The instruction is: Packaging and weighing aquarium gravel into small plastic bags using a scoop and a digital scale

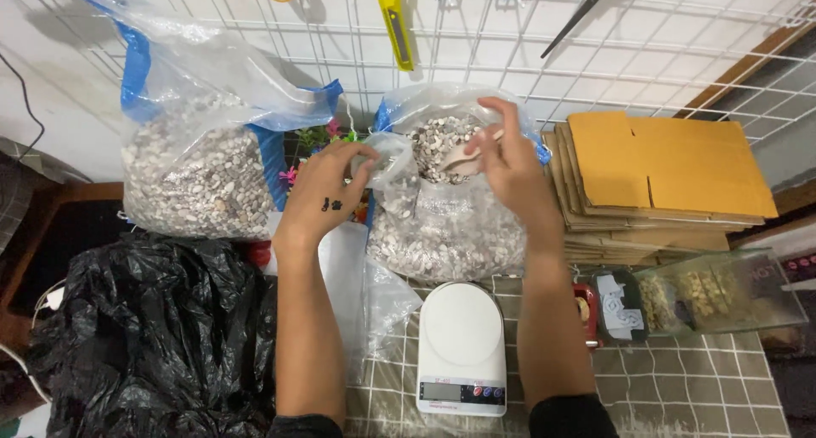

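Observation:
My left hand (327,187) pinches the rim of a small clear plastic bag (387,153) and holds it open beside a large open clear sack of small pale pebbles (442,226). My right hand (510,162) grips a pale scoop (459,156) whose bowl sits over the pebbles at the sack's mouth, close to the small bag. A white digital kitchen scale (461,340) stands bare on the checked tablecloth between my forearms.
A second, larger sack of pebbles (200,170) with blue edging stands at the left. A black plastic bag (157,336) fills the lower left. Flat cardboard boxes (671,170) are stacked at the right above a clear tray (722,293). A wire grid with a yellow cutter (396,22) hangs behind.

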